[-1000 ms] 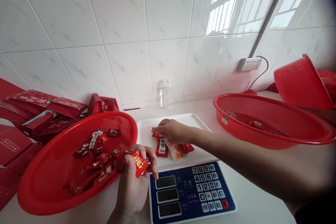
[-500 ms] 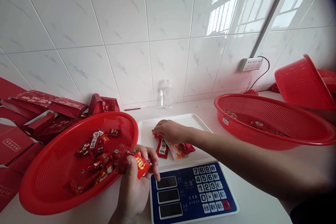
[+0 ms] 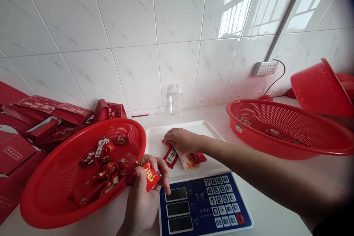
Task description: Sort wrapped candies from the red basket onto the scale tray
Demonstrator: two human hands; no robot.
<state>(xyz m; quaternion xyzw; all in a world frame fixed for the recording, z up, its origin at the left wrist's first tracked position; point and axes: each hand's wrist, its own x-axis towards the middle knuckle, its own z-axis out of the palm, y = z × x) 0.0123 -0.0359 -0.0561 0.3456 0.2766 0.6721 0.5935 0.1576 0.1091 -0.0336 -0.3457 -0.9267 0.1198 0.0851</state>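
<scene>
My left hand (image 3: 143,197) is closed round a few red wrapped candies (image 3: 149,176), held between the left red basket (image 3: 49,199) and the scale (image 3: 204,202). My right hand (image 3: 181,139) lies on the scale's white tray (image 3: 155,138), fingers curled over several red snack packets (image 3: 177,155), pinching them together. Many wrapped candies (image 3: 102,155) lie in the left basket.
A second red basket (image 3: 290,143) with a few packets stands at the right, and another red basket (image 3: 318,88) leans behind it. Red gift boxes (image 3: 41,118) pile at the left. A small clear bottle (image 3: 177,99) and a wall socket (image 3: 264,68) are by the tiled wall.
My right hand has drawn the packets on the tray slightly toward me and closed over them. My left hand has turned its candies a little.
</scene>
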